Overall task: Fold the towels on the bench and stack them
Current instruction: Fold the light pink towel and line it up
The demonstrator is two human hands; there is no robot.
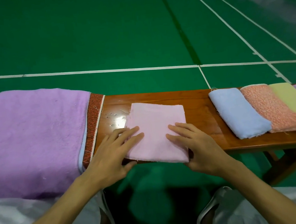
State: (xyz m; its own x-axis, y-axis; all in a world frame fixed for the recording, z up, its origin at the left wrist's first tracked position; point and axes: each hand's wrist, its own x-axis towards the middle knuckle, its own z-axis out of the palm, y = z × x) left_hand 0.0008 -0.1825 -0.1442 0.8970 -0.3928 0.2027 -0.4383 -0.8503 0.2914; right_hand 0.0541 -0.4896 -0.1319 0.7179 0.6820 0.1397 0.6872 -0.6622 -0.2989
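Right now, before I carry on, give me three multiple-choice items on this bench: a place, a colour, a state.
1. The blue towel lies where from the pink towel? A left, B right, C on top.
2. The big cloth over the left end of the bench is: A purple, B white, C black.
3. The left hand and right hand are: A flat on the pink towel, B raised, C holding the blue towel.
B, it sits further right; A, plainly purple; A, straight fingers rest on it.

I read this as indoor sports court: green mat flooring (99, 35) with dark seam (180, 31), white court lines (102, 71), wooden bench (197, 106) alongside.
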